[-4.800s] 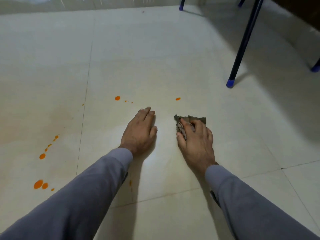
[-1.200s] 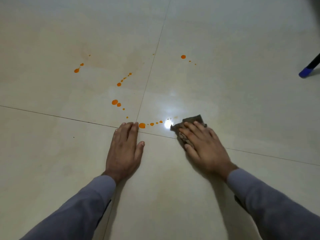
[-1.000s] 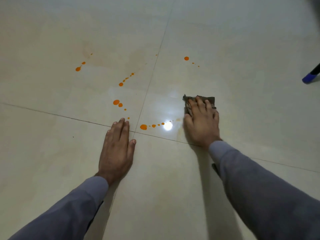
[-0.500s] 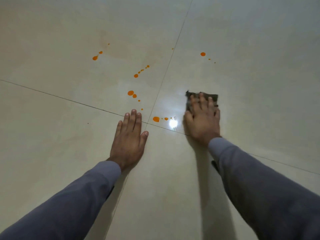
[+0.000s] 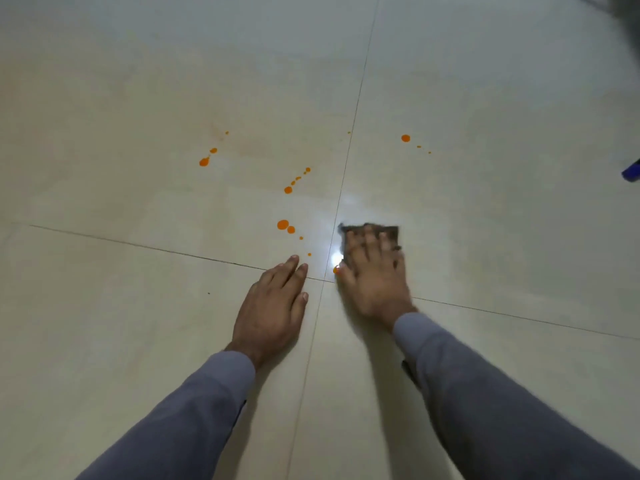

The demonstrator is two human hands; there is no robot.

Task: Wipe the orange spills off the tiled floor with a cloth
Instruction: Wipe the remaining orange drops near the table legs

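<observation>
Now, right hand (image 5: 375, 275) pressing cloth (image 5: 390, 231)
Dark, blurred cloth lies flat under straight fingers; left hand (image 5: 270, 308) spread on cream floor (image 5: 138, 323); orange spills (image 5: 283, 224) far-left.

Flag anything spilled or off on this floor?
Orange drops are still scattered over the pale floor tiles, mostly ahead and left of the cloth under the right hand; another sits farther off. The left hand rests flat. Nothing looks damaged.
</observation>
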